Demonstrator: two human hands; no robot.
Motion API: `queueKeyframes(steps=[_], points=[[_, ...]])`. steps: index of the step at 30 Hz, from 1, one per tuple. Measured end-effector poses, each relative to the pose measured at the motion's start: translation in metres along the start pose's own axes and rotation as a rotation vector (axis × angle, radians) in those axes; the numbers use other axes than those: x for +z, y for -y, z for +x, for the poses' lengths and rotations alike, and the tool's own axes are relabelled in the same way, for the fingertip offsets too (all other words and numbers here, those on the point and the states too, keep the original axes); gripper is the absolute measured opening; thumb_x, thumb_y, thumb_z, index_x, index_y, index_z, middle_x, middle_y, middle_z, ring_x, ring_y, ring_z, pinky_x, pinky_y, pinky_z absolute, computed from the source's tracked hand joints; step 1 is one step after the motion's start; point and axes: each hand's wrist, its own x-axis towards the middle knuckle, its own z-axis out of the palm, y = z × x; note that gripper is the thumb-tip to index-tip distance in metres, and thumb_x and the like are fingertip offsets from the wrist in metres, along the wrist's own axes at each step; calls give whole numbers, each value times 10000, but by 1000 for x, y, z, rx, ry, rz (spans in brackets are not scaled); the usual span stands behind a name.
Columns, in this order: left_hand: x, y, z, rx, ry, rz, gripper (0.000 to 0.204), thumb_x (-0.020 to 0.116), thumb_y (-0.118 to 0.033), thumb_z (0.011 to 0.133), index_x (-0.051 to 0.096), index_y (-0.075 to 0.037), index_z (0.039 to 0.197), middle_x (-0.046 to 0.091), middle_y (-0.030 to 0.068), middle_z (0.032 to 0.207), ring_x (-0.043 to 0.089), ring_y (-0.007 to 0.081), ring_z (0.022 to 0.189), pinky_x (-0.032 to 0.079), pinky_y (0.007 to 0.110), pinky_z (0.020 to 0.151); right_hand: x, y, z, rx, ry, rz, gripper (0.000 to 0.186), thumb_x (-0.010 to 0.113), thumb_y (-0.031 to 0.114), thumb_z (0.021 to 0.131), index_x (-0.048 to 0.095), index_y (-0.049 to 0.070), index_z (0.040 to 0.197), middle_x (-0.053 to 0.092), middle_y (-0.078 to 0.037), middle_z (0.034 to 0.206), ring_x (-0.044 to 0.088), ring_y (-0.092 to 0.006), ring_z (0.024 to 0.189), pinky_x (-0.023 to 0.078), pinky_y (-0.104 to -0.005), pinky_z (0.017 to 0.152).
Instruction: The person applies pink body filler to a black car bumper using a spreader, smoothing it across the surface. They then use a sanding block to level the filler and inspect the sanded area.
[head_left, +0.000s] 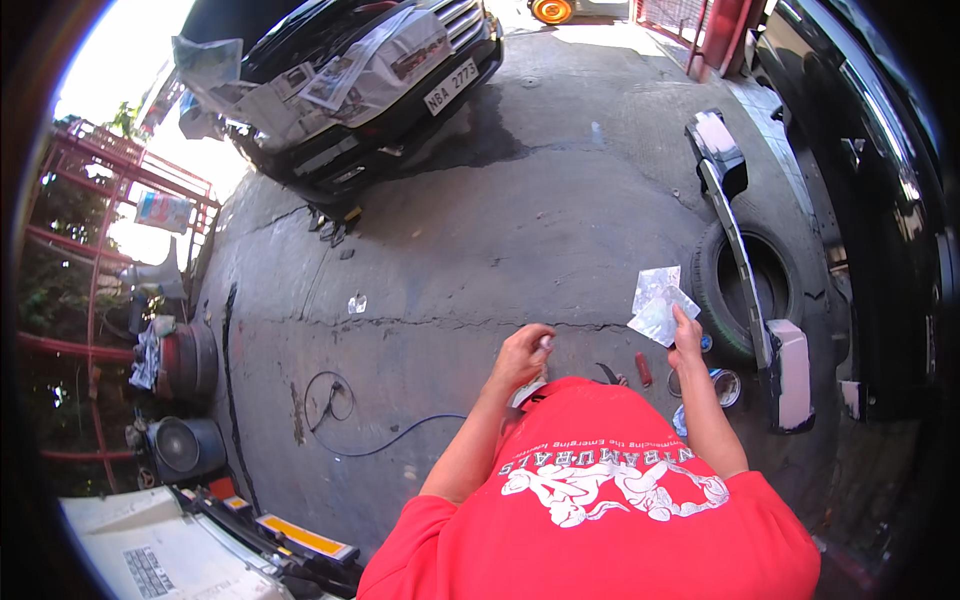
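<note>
Between the thumb and fingers of my right hand [687, 338] are two thin, pale, silvery squarish sheets [662, 312], one overlapping the other. They are held out above the floor, to the left of a tyre. My left hand [523, 354] is closed in front of my body. A small whitish bit [546, 342] shows at its fingertips, too small to name. Below my right hand, an open round can [725, 387] stands on the floor, partly hidden by my forearm. A red, elongated object [643, 370] lies between my hands on the floor.
A long bumper piece [793, 375] with pinkish patches leans across the tyre [709, 285]. Beyond it stands a black vehicle [880, 200]. Ahead left, a dark car [330, 160] has newspaper over its front. A blue hose [400, 435] curls left, near a round fan-like unit [185, 447].
</note>
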Motion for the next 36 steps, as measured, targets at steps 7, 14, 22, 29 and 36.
queueKeyframes(steps=[7, 14, 22, 29, 36], points=[[-30, 207, -244, -963, 529, 528, 428, 604, -406, 965, 799, -70, 1146, 740, 255, 1273, 701, 432, 1224, 566, 516, 1031, -256, -135, -19, 228, -517, -998, 534, 771, 301, 936, 708, -37, 1345, 737, -255, 1310, 726, -380, 1192, 559, -464, 988], [-50, 208, -301, -1289, 1013, 431, 391, 624, -354, 967, 798, -117, 1225, 740, 212, 1331, 700, 384, 1269, 565, 514, 1053, -326, -157, -145, 561, -710, -794, 497, 791, 284, 899, 733, -93, 1217, 738, -299, 1293, 732, -418, 1205, 590, -493, 998], [-21, 177, -12, -663, 328, 552, 462, 646, -274, 970, 687, -158, 1416, 730, 185, 1371, 692, 365, 1292, 563, 537, 1069, -223, -87, -70, 147, -309, -915, 553, 773, 367, 957, 735, -112, 1231, 747, -300, 1256, 728, -407, 1197, 552, -490, 1025], [-4, 20, 133, -267, 212, -276, 651, 694, -470, 1033, 582, -81, 1543, 736, 155, 1378, 736, 308, 1171, 585, 415, 1001, -99, -4, -46, 158, 115, 174, 410, 651, 209, 1070, 650, -59, 1381, 749, -167, 1290, 756, -298, 1134, 615, -472, 985], [35, -69, 95, -382, 490, -1129, 692, 543, -608, 1103, 607, -34, 1485, 703, 122, 1388, 692, 261, 1200, 584, 453, 962, 25, 72, -93, 98, 555, 103, 363, 635, 165, 1053, 662, -25, 1362, 760, -148, 1270, 764, -266, 1117, 620, -431, 987]])
